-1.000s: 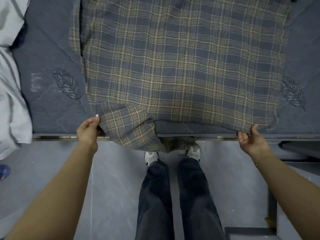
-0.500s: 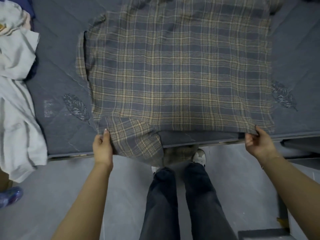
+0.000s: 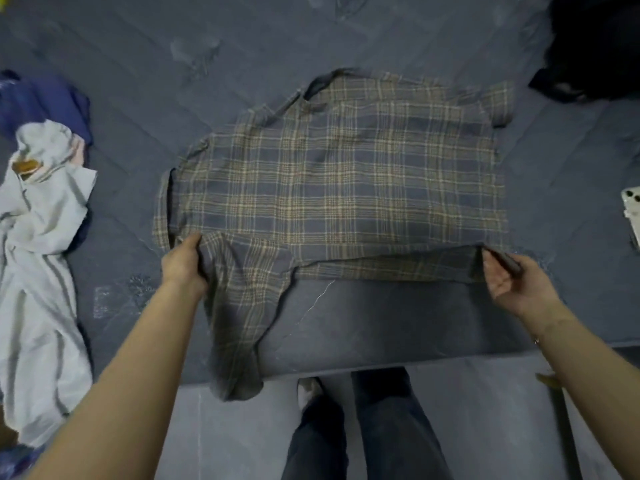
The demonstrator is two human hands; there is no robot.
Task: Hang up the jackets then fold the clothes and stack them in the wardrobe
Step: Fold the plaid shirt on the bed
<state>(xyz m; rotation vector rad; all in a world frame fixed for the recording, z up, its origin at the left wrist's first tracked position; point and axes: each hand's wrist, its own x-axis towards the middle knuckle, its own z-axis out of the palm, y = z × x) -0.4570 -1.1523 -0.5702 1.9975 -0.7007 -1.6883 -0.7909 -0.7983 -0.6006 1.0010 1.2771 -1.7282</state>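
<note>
A blue and tan plaid shirt [image 3: 339, 181] lies spread flat on the dark blue bed [image 3: 398, 317], collar at the far side. My left hand [image 3: 185, 263] grips the shirt's near left corner. My right hand [image 3: 512, 278] pinches the near right hem corner. The near hem is lifted and turned slightly up off the mattress. One plaid sleeve [image 3: 239, 327] trails from the left corner over the bed's front edge toward the floor.
A crumpled white garment [image 3: 38, 265] lies at the left, with dark blue cloth [image 3: 41, 105] behind it. A black garment [image 3: 595, 46] sits at the far right corner. A white phone [image 3: 632, 209] lies at the right edge. My legs stand on the grey floor [image 3: 242, 438].
Both hands have moved forward onto the bed, carrying the shirt's near hem away from the mattress edge. The view has tilted up, showing more of the bed.
</note>
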